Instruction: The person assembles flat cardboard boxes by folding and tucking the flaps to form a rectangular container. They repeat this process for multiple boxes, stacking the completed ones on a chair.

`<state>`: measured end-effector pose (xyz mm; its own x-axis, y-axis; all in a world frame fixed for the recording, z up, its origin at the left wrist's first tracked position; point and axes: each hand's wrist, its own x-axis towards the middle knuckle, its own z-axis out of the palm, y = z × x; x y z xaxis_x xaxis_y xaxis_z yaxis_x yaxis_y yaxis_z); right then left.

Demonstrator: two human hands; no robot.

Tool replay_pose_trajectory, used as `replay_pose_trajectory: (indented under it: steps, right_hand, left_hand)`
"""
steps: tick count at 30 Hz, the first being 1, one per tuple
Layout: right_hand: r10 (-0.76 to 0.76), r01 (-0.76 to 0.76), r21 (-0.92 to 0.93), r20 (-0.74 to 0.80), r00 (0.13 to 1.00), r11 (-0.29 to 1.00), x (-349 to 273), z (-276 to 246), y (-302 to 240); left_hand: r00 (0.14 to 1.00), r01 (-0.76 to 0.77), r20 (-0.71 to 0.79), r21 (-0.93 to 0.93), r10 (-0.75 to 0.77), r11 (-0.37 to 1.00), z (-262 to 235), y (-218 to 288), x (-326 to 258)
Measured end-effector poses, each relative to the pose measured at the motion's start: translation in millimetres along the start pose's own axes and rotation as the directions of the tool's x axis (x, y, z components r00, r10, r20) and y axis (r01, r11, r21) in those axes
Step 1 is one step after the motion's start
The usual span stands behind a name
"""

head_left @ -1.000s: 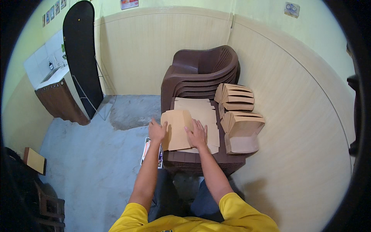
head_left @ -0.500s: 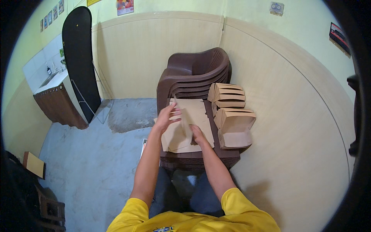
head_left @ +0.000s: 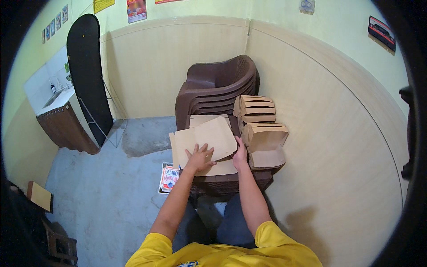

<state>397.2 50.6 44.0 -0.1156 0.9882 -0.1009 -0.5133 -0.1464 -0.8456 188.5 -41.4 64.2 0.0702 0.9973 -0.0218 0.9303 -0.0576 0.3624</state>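
Note:
A brown cardboard sheet (head_left: pixel 216 134), a flat box blank with a crease, lies slantwise over other flat cardboard blanks (head_left: pixel 224 167) on a stack of dark brown plastic furniture. My left hand (head_left: pixel 201 158) rests on the sheet's near part, palm down with fingers spread. At the sheet's right edge, my right hand (head_left: pixel 240 155) grips it, thumb up along the side and the other fingers mostly hidden. Near that hand the sheet's edge is raised a little, with a dark gap below. Right of it stands an open folded cardboard box (head_left: pixel 267 144).
Several nested cardboard boxes (head_left: pixel 258 108) sit behind the open one, against the panelled wall. Stacked brown plastic chairs (head_left: pixel 218 84) rise at the back. A box of printed packages (head_left: pixel 169 178) is on the floor at left. Farther left are a black ironing board (head_left: pixel 91 75) and a sink counter (head_left: pixel 60 98).
The sheet, held on edge and blurred before, now lies nearly flat across the pile. My left hand came down onto it; my right hand moved to its right edge. The view shifted slightly.

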Motion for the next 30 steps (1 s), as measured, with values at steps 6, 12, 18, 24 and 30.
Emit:
replay_pose_trajectory:
  steps: [6, 12, 18, 24, 30]
  right_hand:
    - [-0.247, 0.449, -0.801, 0.379, 0.892, 0.395, -35, -17, -11]
    - [-0.172, 0.638, -0.76, 0.65, 0.74, -0.125, -32, -3, -9]
    - [-0.077, 0.528, -0.849, 0.527, 0.846, -0.007, -18, 12, -16]
    - [-0.148, 0.348, -0.927, 0.328, 0.933, 0.142, 8, 16, -3]
    - [-0.283, 0.459, -0.852, 0.389, 0.877, 0.251, 16, -1, 10]
  left_hand:
    - [0.977, -0.165, -0.139, 0.006, 0.164, 0.986, 5, -33, 15]
    - [0.914, -0.225, -0.347, -0.004, 0.21, 0.974, 8, -18, 6]
    - [0.953, -0.103, -0.286, 0.02, 0.105, 0.994, -5, -13, 22]
    - [0.944, -0.083, -0.331, -0.201, 0.012, 0.976, -7, -22, 49]
    - [0.958, -0.026, -0.282, -0.258, -0.049, 0.966, -7, -22, 51]
